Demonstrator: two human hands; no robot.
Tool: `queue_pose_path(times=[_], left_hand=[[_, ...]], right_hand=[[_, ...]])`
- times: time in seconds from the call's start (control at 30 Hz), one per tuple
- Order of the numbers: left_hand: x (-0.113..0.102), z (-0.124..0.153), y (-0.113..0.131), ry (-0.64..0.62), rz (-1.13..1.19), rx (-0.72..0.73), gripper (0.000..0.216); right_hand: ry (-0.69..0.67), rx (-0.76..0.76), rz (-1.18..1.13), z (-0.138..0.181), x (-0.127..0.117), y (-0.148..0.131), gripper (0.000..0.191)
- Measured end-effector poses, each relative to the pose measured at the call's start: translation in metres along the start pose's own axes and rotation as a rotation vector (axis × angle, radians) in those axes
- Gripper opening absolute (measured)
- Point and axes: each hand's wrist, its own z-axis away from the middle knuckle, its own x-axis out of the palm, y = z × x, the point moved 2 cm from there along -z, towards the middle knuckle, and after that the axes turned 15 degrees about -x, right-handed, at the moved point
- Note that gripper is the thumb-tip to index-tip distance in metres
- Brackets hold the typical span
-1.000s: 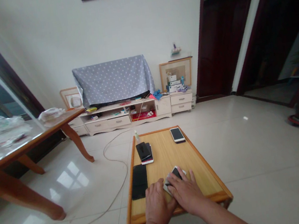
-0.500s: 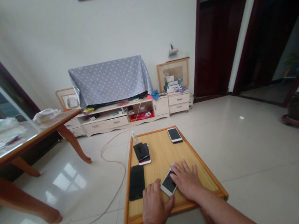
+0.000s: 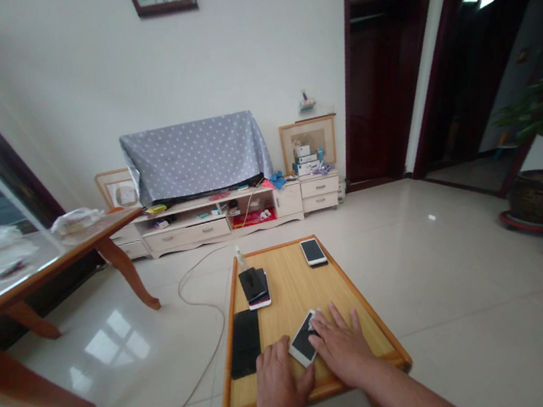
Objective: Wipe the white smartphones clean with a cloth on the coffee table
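A white smartphone (image 3: 303,348) with a dark screen lies slanted near the front of the small wooden table (image 3: 288,289). My left hand (image 3: 281,384) steadies it, thumb at its near corner and fingertips at its left edge. Over the phone's upper right part, my right hand (image 3: 343,348) presses a small whitish wipe (image 3: 313,322), partly hidden under the fingers; its outer fingers are spread. Left of the phone rests a large black phone or tablet (image 3: 245,343).
Behind the black device sits a stack of phones (image 3: 253,285) beside a small clear bottle (image 3: 240,258). Another white phone (image 3: 313,251) lies on a darker one at the far right corner. A cable (image 3: 203,302) runs over the floor, left of the table.
My right hand has shifted slightly across the screen with the wipe. My left hand stays at the phone's edge. The head view has tilted up a little.
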Motion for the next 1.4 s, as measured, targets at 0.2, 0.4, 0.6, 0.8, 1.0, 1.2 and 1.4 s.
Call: queue_pose_path(times=[0.2, 0.4, 0.6, 0.8, 1.0, 1.2, 1.4], left_hand=[[0.002, -0.001, -0.001, -0.055, -0.025, 0.003, 0.054], [-0.001, -0.001, 0.005, -0.002, -0.023, 0.017, 0.054], [-0.001, -0.001, 0.003, -0.019, -0.022, 0.038, 0.055], [-0.003, -0.001, 0.005, 0.002, -0.023, 0.034, 0.052], [-0.001, -0.002, 0.001, -0.058, -0.046, 0.033, 0.056], [-0.003, -0.002, 0.001, -0.057, -0.008, 0.011, 0.056], [-0.002, -0.003, 0.0, -0.098, -0.058, -0.009, 0.052]], right_hand=[[-0.045, -0.223, -0.1, 0.019, 0.008, -0.022, 0.051], [-0.032, 0.002, -0.043, 0.017, -0.01, 0.002, 0.055], [-0.025, -0.157, -0.097, 0.028, -0.001, -0.015, 0.054], [-0.022, 0.038, -0.037, 0.02, -0.013, 0.005, 0.06], [-0.09, -0.197, -0.164, 0.025, -0.002, -0.03, 0.056], [-0.139, -0.197, -0.155, 0.021, -0.011, -0.022, 0.062], [-0.13, -0.221, -0.134, 0.005, -0.001, -0.036, 0.058]])
